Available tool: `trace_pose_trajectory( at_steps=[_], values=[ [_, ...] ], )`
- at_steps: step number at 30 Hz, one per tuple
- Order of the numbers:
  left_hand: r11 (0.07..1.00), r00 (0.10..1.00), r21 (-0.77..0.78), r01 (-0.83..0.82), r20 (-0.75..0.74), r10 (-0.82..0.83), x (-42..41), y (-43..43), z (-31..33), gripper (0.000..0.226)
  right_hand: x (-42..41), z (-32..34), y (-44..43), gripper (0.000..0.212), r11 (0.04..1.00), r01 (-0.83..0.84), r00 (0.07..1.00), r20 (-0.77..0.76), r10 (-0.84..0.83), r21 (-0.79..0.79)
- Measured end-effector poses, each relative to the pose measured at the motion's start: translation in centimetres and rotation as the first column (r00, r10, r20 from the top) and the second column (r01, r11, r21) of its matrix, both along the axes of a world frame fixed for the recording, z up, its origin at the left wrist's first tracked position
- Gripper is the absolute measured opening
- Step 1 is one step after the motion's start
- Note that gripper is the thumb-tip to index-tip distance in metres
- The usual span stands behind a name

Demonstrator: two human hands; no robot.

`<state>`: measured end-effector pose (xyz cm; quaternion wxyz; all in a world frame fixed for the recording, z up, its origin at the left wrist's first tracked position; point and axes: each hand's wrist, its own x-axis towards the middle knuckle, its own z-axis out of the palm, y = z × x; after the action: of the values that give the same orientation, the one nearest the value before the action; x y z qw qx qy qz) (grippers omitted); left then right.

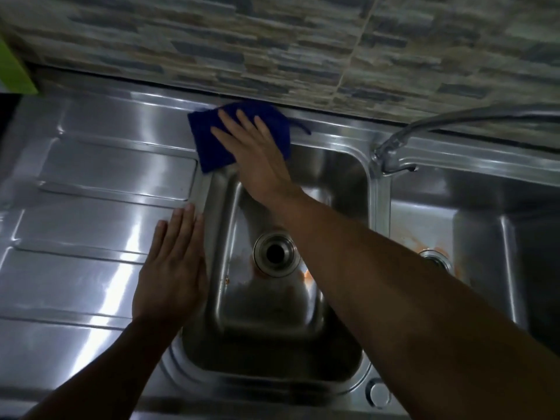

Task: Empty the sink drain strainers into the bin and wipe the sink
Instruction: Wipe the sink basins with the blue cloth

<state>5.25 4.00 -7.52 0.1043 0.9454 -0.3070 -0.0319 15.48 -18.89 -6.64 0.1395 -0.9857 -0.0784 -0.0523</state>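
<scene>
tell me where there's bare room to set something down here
The drainboard is bare from its left edge to the left hand. The right basin floor is bare beyond the tap. Crowded: the left basin's back-left corner, where the right hand presses the cloth.

A home kitchen: steel double sink (drainboard attached), faucet, tiled backsplash.

Bare forearms, left grip, right grip
</scene>
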Motion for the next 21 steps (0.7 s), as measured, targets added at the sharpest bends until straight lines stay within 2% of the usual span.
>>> trace_pose_trajectory(
  at_steps=[3, 7, 10, 14, 17, 19, 21],
  values=[
    [1.0, 1.0, -0.007, 0.003, 0.001, -0.003, -0.1, 0.0, 0.1, 0.062, -2.4, -0.8, -3.3, 0.084, 0.992, 0.063, 0.998, 0.002, -0.063, -0.109],
    [1.0, 1.0, -0.005, 0.0, -0.002, 0.0, -0.1, -0.1, 0.2, 0.064, -7.6, -1.4, -8.8, 0.09, 0.933, 0.304, 0.952, 0.028, -0.305, -0.19],
    [1.0, 1.0, -0.012, 0.006, -0.011, -0.006, -0.2, -0.1, 0.2, 0.069, -9.1, -1.3, -9.7, 0.092, 0.887, 0.405, 0.91, 0.005, -0.414, -0.223],
    [0.998, 1.0, -0.062, 0.004, -0.027, -0.005, 0.1, 0.1, 0.2, 0.061, -8.0, -1.1, -7.9, 0.089, 0.846, 0.528, 0.845, -0.061, -0.532, -0.075],
    [0.987, 0.996, -0.157, 0.023, -0.077, -0.036, 0.2, 0.6, 0.4, 0.059, -7.2, -0.4, -7.2, 0.087, 0.834, 0.552, 0.827, -0.126, -0.548, -0.001],
    [0.981, 0.994, -0.193, 0.008, -0.109, -0.03, 0.1, 1.3, 0.6, 0.06, -6.5, 0.1, -6.9, 0.088, 0.862, 0.506, 0.849, -0.171, -0.501, -0.012],
    [0.98, 0.987, -0.189, -0.063, -0.155, 0.033, -0.4, 2.3, 0.8, 0.077, -5.2, 0.5, -5.6, 0.089, 0.912, 0.41, 0.89, -0.205, -0.408, -0.037]
  ],
)
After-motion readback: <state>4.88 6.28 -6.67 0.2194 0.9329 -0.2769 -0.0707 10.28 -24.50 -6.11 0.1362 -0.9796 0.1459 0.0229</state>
